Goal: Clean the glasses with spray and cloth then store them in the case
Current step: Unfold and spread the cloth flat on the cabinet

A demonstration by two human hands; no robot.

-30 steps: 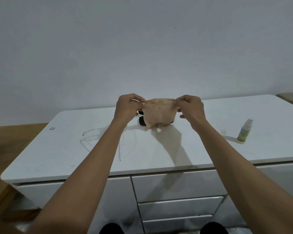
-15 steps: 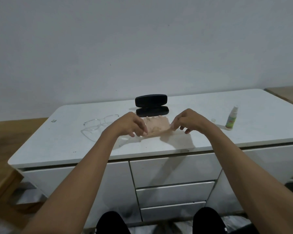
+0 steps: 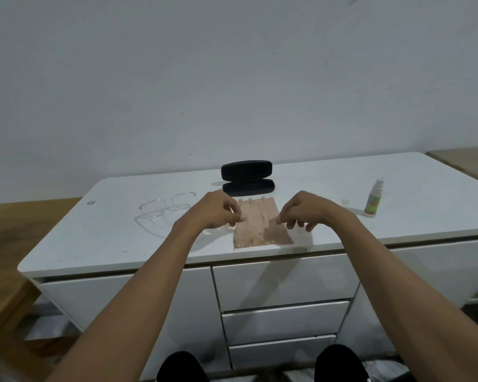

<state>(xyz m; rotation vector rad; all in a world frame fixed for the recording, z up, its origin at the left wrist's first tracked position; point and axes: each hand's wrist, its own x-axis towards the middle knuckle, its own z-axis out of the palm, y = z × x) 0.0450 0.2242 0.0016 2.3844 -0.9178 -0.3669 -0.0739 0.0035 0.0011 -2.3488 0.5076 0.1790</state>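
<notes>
Each grip, left hand (image 3: 215, 209) and right hand (image 3: 304, 209), seemingly pinches the cloth (image 3: 257, 224) flat on the surface (image 3: 398, 216). Glasses (image 3: 164, 210) look light, fragile; best taken by the frame.

My forearms were bare, with no sleeves, watch or rings showing on my left hand (image 3: 214, 210) or right hand (image 3: 305, 209). Near the bottom edge, my knees (image 3: 181, 366) wore black.
</notes>
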